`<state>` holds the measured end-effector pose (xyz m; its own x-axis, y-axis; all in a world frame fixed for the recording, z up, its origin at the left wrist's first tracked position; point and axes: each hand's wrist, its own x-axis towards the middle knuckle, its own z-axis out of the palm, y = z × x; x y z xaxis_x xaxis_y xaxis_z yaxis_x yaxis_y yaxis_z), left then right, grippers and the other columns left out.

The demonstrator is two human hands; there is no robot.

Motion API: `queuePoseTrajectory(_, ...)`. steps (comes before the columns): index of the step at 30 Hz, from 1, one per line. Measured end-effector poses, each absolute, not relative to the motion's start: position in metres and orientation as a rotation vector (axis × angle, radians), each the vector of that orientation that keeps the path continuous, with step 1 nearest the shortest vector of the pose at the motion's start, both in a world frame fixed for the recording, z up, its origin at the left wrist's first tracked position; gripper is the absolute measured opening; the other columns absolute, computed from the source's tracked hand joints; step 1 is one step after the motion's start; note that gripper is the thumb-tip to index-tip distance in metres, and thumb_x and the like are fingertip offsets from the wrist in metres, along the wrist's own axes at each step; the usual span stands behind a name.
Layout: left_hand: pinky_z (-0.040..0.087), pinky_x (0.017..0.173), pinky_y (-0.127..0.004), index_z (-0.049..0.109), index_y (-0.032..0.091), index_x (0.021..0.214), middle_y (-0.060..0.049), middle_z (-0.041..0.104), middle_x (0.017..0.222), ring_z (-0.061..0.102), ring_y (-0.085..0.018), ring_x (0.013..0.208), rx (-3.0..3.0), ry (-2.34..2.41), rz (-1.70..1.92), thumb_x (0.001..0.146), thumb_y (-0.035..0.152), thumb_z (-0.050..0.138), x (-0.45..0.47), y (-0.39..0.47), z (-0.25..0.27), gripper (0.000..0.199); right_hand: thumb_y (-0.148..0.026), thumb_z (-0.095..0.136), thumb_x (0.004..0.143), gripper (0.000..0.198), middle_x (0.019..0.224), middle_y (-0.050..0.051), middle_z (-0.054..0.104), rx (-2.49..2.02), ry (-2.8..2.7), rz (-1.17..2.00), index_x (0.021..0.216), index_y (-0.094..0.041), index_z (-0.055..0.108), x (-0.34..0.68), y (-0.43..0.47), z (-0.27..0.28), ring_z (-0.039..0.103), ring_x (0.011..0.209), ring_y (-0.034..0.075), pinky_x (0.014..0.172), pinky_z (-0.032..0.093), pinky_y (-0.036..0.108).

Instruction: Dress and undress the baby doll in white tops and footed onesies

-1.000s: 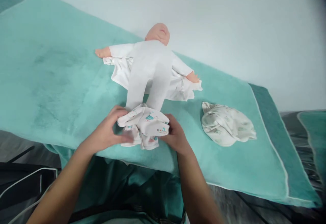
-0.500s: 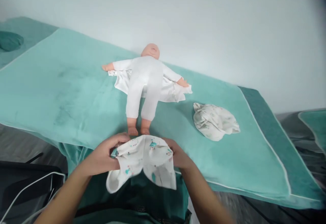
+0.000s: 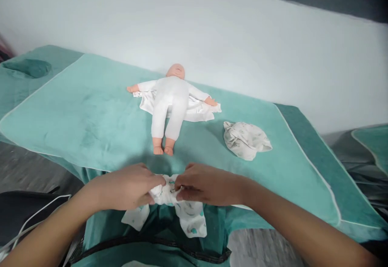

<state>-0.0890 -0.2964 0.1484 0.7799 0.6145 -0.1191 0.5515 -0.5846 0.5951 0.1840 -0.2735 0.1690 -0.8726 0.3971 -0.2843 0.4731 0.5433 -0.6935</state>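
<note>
treatment or care-training room by the look, teal-covered massage-type bed (image 3: 91, 133) with face hole (image 3: 28, 68), baby doll (image 3: 171, 97) on it, white wall (image 3: 242, 48) behind

No actual text can be read anywhere here, tbh. Small teal and dark prints are scattered over the little white garment (image 3: 191, 220), but no letters or numbers can be picked out among them, and part of the fabric is bunched up. Some faint patterning can be seen on the crumpled cloth (image 3: 247, 139) too, just way too pale and folded to be read as wording. Nothing legible can be made out on the dark band (image 3: 157, 240) either.
</note>
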Motion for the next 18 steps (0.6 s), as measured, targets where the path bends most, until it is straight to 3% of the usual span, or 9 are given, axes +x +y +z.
queuePoseTrajectory(3, 0.048, 0.080, -0.034, 0.066, 0.029, 0.113, -0.001, 0.074, 0.095, 0.069, -0.024, 0.089, 2.353, 0.950, 0.185, 0.097, 0.022, 0.056, -0.091, -0.292, 0.158, 0.021, -0.027, 0.059, 0.103, 0.014, 0.079, -0.001, 0.073, 0.850, 2.829, -1.382, 0.106, -0.024, 0.072, 0.175, -0.268, 0.177, 0.065, 0.070, 0.016, 0.093, 0.050, 0.039)
queuePoseTrajectory(5, 0.049, 0.085, -0.037, 0.064, 0.031, 0.119, -0.002, 0.075, 0.106, 0.070, -0.025, 0.098, 2.376, 1.043, 0.360, 0.099, 0.023, 0.053, -0.097, -0.286, 0.162, 0.024, -0.025, 0.063, 0.100, 0.012, 0.093, 0.001, 0.075, 0.841, 2.948, -1.556, 0.110, -0.026, 0.070, 0.168, -0.262, 0.183, 0.067, 0.079, 0.016, 0.084, 0.053, 0.035)
queuePoseTrajectory(7, 0.050, 0.086, -0.039, 0.065, 0.032, 0.117, -0.002, 0.075, 0.106, 0.069, -0.025, 0.099, 2.406, 1.160, 0.603, 0.099, 0.026, 0.053, -0.107, -0.273, 0.165, 0.022, -0.023, 0.065, 0.098, 0.017, 0.106, 0.004, 0.073, 0.764, 3.095, -1.749, 0.115, -0.027, 0.067, 0.155, -0.251, 0.190, 0.067, 0.089, 0.017, 0.076, 0.054, 0.031)
queuePoseTrajectory(10, 0.051, 0.083, -0.040, 0.067, 0.030, 0.116, -0.004, 0.068, 0.099, 0.065, -0.026, 0.093, 2.337, 1.553, 1.122, 0.095, 0.030, 0.062, -0.121, -0.240, 0.161, 0.022, -0.019, 0.063, 0.096, 0.024, 0.118, 0.005, 0.067, 0.707, 3.314, -1.887, 0.119, -0.026, 0.063, 0.123, -0.221, 0.194, 0.066, 0.104, 0.018, 0.088, 0.055, 0.033)
queuePoseTrajectory(12, 0.052, 0.092, -0.045, 0.065, 0.027, 0.124, -0.009, 0.062, 0.112, 0.061, -0.029, 0.107, 2.225, 1.801, 1.459, 0.089, 0.029, 0.069, -0.124, -0.216, 0.149, 0.036, -0.017, 0.060, 0.096, 0.022, 0.120, 0.004, 0.066, 0.951, 3.409, -1.804, 0.117, -0.024, 0.063, 0.097, -0.191, 0.187, 0.064, 0.112, 0.019, 0.100, 0.053, 0.035)
queuePoseTrajectory(14, 0.047, 0.108, -0.053, 0.058, 0.023, 0.136, -0.014, 0.053, 0.133, 0.051, -0.035, 0.129, 2.204, 1.827, 1.590, 0.085, 0.026, 0.071, -0.117, -0.200, 0.132, 0.053, -0.013, 0.058, 0.094, 0.020, 0.116, 0.003, 0.065, 1.309, 3.505, -1.465, 0.110, -0.023, 0.064, 0.072, -0.159, 0.169, 0.061, 0.114, 0.019, 0.108, 0.048, 0.035)
queuePoseTrajectory(16, 0.042, 0.117, -0.056, 0.054, 0.023, 0.141, -0.016, 0.049, 0.141, 0.047, -0.035, 0.137, 2.195, 1.728, 1.590, 0.088, 0.022, 0.064, -0.102, -0.197, 0.113, 0.053, -0.013, 0.059, 0.094, 0.018, 0.115, 0.004, 0.063, 1.439, 3.512, -1.137, 0.108, -0.023, 0.064, 0.054, -0.126, 0.144, 0.058, 0.115, 0.020, 0.110, 0.046, 0.036)
queuePoseTrajectory(18, 0.045, 0.116, -0.053, 0.055, 0.025, 0.137, -0.014, 0.053, 0.137, 0.052, -0.031, 0.134, 2.139, 1.618, 1.600, 0.093, 0.018, 0.058, -0.082, -0.204, 0.096, 0.045, -0.020, 0.063, 0.095, 0.015, 0.115, 0.006, 0.062, 1.466, 3.480, -1.097, 0.109, -0.021, 0.064, 0.047, -0.096, 0.119, 0.057, 0.117, 0.021, 0.111, 0.045, 0.037)
